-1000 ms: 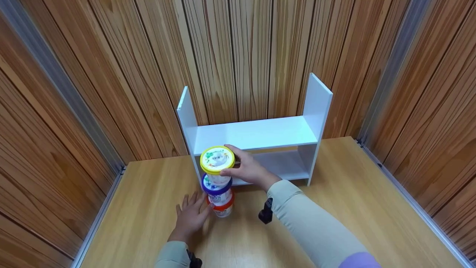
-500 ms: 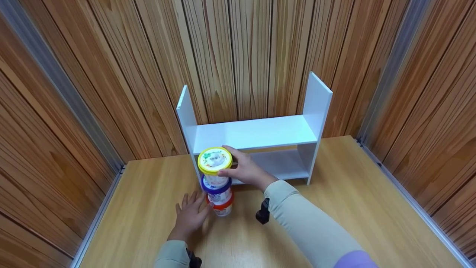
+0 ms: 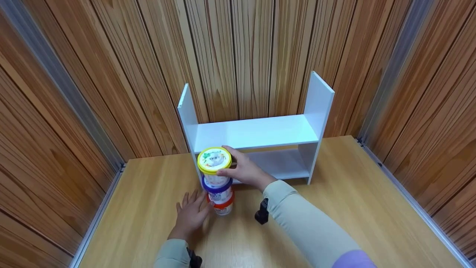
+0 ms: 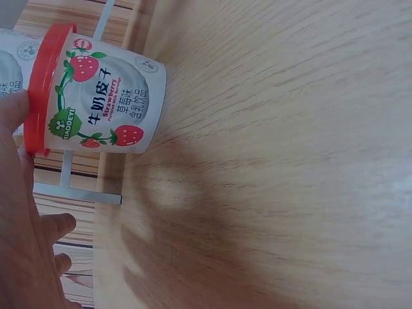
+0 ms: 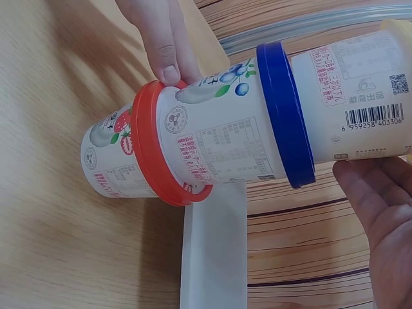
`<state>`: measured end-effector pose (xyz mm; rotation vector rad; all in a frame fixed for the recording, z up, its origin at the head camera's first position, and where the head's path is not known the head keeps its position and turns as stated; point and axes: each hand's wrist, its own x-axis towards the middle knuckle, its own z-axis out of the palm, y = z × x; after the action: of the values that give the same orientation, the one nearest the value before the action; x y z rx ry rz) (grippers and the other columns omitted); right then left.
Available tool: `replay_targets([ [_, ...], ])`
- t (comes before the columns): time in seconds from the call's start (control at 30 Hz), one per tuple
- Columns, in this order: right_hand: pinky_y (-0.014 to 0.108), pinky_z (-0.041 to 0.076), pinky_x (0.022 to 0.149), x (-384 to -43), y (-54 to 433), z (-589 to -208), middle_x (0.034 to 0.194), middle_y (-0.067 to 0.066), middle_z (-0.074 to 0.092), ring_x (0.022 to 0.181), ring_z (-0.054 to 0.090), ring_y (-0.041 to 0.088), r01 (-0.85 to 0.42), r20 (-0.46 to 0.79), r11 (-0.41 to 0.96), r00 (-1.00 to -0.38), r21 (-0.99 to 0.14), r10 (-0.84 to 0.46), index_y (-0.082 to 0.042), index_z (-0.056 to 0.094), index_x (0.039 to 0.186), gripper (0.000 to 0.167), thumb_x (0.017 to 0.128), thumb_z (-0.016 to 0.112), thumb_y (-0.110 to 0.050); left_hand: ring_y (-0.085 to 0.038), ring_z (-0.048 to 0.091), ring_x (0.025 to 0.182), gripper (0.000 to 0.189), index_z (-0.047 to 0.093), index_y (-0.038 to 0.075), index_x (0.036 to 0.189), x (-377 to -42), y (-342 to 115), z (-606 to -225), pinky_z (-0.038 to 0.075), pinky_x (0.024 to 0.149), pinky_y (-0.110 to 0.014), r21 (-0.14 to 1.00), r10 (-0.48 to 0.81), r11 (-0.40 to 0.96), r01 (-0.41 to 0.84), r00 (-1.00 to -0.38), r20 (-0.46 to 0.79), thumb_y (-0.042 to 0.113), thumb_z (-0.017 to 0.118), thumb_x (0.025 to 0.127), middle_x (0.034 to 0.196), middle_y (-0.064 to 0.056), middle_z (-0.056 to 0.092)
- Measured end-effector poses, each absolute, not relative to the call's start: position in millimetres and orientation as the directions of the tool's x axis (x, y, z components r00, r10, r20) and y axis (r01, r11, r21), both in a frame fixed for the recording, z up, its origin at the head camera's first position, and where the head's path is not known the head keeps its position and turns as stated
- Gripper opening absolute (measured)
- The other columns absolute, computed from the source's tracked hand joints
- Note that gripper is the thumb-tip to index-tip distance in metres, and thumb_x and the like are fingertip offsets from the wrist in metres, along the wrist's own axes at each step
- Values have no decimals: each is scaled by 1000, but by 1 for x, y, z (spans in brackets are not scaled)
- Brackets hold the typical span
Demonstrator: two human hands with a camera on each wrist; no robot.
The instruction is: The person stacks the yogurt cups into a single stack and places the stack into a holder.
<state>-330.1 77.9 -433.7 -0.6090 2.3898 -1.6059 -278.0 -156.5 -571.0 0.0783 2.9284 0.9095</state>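
Fingers (image 3: 233,152) of the right hand (image 3: 250,170) are bent around the right side of the yellow-lidded cup (image 3: 214,160), index finger behind and thumb in front, so they pinch it just under its lid. That cup lies to the left of these fingers, at the top of an upright stack, and appears to rest on the lid of the blue-lidded cup (image 5: 222,125), which stands in turn on the red-lidded cup (image 4: 106,96). All three long axes run upward, roughly in one line, and the right hand comes at that line from the side, high up

Low on the opposite side is the left hand (image 3: 190,215), with its fingers spread and its thumb touching the stack around the red lid; whether its index finger also touches, I cannot tell. Of the two, the right hand is nearer the top cup and the left nearer the base

On the surface (image 3: 143,208), the stack stands closer to the left edge than to the right, just in front of the left end of the white shelf (image 3: 256,132), which is set near the surface's back edge
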Motion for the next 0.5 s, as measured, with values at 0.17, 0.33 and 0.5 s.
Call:
replay_targets([
  [0.17,48,47,107,-330,77,-433,145,-3,52,135,50,22,-218,60,326,-900,-920,-432,-29,28,160,100,79,83,-53,-44,0,154,83,26,39,159,-280,-159,-573,-7,117,-69,563,76,826,35,-996,-49,82,38,89,168,-6,21],
  [0.33,47,46,107,-331,76,-433,145,-3,52,134,50,21,-208,55,325,-904,-922,-424,-28,28,160,101,79,82,-53,-44,0,153,84,26,39,159,-281,-160,-574,-7,117,-69,569,77,822,35,-996,-50,83,38,89,168,-6,21],
  [0.5,48,45,108,-330,75,-433,146,-2,52,134,50,22,-192,42,327,-909,-925,-414,-28,28,160,102,78,83,-54,-44,0,153,83,27,39,159,-282,-160,-575,-8,116,-70,586,80,810,34,-995,-53,82,39,89,168,-8,21],
])
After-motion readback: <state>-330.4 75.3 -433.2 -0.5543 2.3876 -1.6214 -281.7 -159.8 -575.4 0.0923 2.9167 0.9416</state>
